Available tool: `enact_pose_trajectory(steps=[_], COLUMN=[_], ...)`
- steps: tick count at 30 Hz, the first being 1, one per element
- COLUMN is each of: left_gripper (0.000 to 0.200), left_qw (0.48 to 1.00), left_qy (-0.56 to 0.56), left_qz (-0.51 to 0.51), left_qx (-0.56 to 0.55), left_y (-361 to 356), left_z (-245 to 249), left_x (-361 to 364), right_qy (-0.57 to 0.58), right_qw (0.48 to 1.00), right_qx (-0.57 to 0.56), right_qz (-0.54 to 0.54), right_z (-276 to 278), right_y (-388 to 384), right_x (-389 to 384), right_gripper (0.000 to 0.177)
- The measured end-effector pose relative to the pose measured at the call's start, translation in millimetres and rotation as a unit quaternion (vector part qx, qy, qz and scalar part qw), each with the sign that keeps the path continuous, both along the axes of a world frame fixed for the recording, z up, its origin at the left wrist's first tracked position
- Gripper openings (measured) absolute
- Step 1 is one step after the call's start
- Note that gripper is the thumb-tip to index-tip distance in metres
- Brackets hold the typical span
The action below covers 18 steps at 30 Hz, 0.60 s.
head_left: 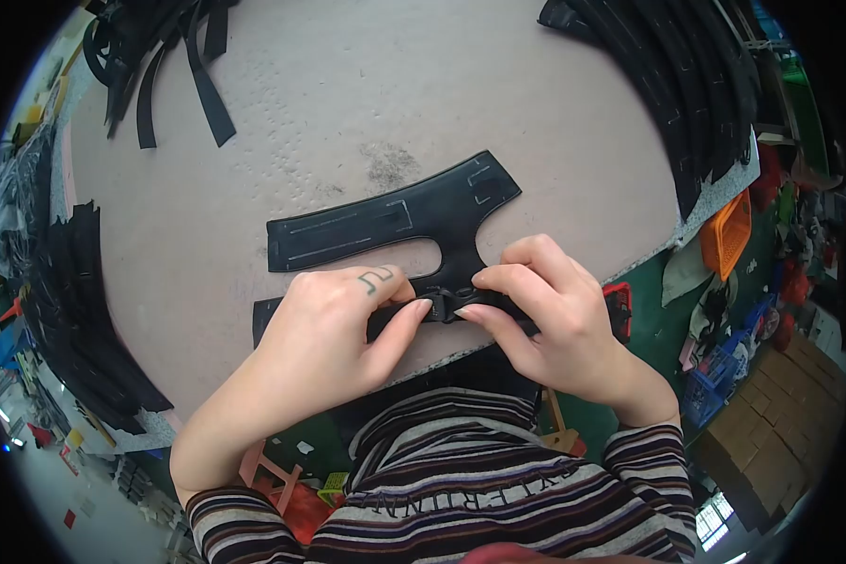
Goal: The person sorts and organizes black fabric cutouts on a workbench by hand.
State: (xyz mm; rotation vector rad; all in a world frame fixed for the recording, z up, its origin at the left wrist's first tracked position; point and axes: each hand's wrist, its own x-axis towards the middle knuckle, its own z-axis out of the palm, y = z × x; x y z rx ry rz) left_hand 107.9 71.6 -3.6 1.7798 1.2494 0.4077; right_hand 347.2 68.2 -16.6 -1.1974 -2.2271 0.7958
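We observe left hand (334, 315) and right hand (569, 310), fingers (402, 331) pinched together on a small black buckle (442, 305), at a black panel (348, 226) on the worktop (583, 179).

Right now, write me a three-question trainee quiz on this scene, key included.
1. Choose one: what sits between the fingertips of the left hand and right hand? A) an orange basket B) a black buckle C) a blue crate
2. True or false: white lines mark the black panel on the table.
3. Short answer: which hand bears a green line drawing?

Key: 1. B; 2. True; 3. The left.
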Motion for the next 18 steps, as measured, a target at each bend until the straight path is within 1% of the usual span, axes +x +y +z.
enact_pose_trajectory(steps=[5,8,11,12,13,16,18], left_gripper=[0.017,0.017,0.018,0.018,0.019,0.022,0.023], left_qw=[1.000,1.000,1.000,1.000,1.000,0.996,0.989], left_qy=[0.010,0.010,0.008,0.007,0.005,0.074,0.126], left_qz=[0.006,0.003,0.005,0.003,0.002,0.016,0.062], left_qx=[-0.003,-0.012,-0.022,-0.023,-0.024,0.044,0.040], left_y=[1.0,3.1,3.2,4.2,4.6,-3.3,-12.5], left_z=[-1.1,-1.0,-2.5,-2.3,-1.9,3.3,21.6], left_x=[3.0,3.1,2.9,3.0,3.3,5.8,-4.5], right_qy=[-0.001,-0.083,-0.042,-0.054,-0.078,-0.097,-0.100], right_qw=[1.000,0.993,0.969,0.955,0.941,0.942,0.943], right_qx=[-0.025,0.077,0.236,0.270,0.289,0.291,0.293], right_qz=[0.003,0.038,0.057,0.107,0.156,0.134,0.122], right_z=[0.7,7.8,-10.4,-16.0,-15.6,-26.6,-24.8], right_y=[2.1,5.0,-9.0,-14.9,-15.6,-21.5,-19.6], right_x=[1.4,4.6,3.6,6.3,5.8,-1.3,-4.7], right_gripper=[0.026,0.024,0.021,0.016,0.012,0.006,0.005])
